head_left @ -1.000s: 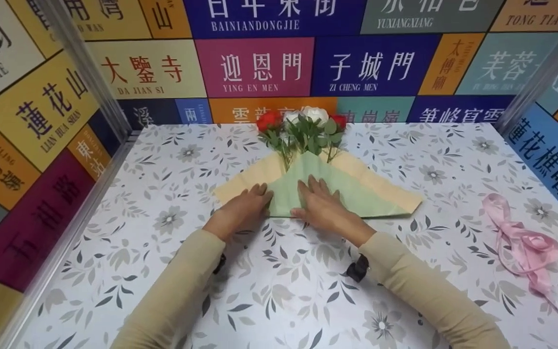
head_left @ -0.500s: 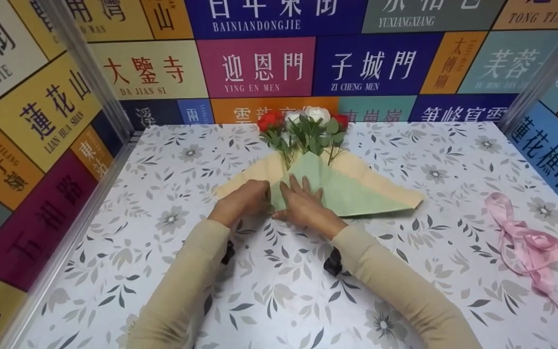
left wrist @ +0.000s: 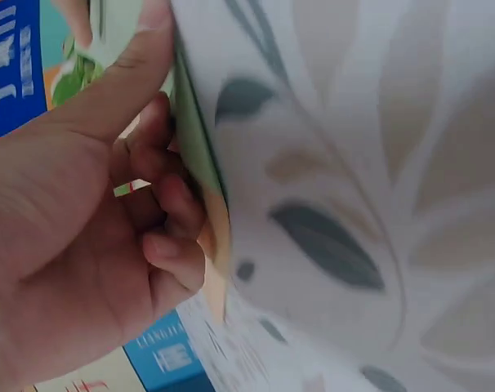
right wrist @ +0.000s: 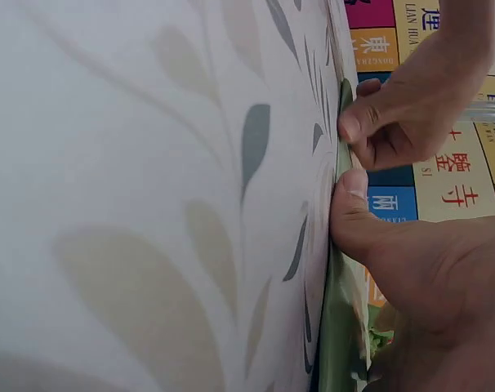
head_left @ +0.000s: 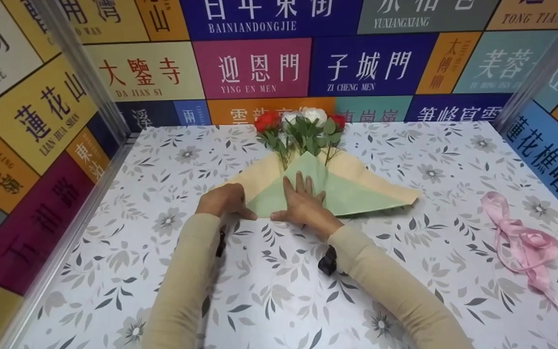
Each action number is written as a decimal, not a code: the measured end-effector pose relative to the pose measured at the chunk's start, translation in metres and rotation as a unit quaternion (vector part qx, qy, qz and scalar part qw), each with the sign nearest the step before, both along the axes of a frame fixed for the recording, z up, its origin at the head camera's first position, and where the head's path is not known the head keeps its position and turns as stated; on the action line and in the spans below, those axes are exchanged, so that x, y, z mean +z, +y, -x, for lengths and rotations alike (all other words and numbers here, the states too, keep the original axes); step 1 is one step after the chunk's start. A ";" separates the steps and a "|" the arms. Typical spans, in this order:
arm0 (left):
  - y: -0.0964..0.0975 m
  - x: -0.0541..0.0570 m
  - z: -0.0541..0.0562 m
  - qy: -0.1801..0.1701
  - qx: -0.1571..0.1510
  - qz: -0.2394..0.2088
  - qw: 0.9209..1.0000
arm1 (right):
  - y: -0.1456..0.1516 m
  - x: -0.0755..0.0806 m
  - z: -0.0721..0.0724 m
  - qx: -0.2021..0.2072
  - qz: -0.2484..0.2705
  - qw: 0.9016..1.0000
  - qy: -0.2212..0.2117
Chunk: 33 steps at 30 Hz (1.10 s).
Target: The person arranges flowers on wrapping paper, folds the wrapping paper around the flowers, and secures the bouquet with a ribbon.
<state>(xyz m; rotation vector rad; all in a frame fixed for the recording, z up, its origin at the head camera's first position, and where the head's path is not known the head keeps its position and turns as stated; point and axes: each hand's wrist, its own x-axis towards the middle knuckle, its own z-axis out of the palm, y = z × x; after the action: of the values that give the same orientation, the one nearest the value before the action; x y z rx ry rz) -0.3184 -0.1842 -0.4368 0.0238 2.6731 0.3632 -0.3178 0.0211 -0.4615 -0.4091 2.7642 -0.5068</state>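
Note:
Green-and-cream wrapping paper (head_left: pixel 366 191) lies folded on the table in the head view, its lower edge towards me. Artificial-looking flowers with red roses (head_left: pixel 266 121), white roses (head_left: pixel 314 116) and green leaves (head_left: pixel 303 133) stick out from its top. My left hand (head_left: pixel 223 198) is at the paper's lower left, fingers curled and thumb along the bottom edge; the left wrist view shows the green fold (left wrist: pixel 197 143) against those fingers. Spread nearly flat, my right hand (head_left: pixel 303 201) presses on the green middle. Stems under the paper are hidden.
A pink ribbon (head_left: pixel 521 242) lies loosely looped on the right side of the table. The floral-patterned tabletop (head_left: pixel 279 291) reaches a back wall of coloured sign panels (head_left: pixel 252 68). Clear-looking corner posts (head_left: pixel 90 72) stand at left and right.
My left hand has slid left along the paper's lower edge, and its fingers have curled. My right hand has shifted slightly left on the green paper. Flowers and ribbon stay put.

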 end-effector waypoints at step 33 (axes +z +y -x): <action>-0.007 -0.006 -0.007 0.015 0.045 0.006 0.999 | 0.081 0.005 0.012 -0.053 -0.009 0.996 -0.078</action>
<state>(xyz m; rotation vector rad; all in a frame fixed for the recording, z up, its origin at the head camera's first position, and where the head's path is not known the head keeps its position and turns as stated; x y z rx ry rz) -0.3116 -0.1909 -0.4425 -0.0962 2.7120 0.3786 -0.3300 0.1021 -0.4560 -0.2098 2.6481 -0.5142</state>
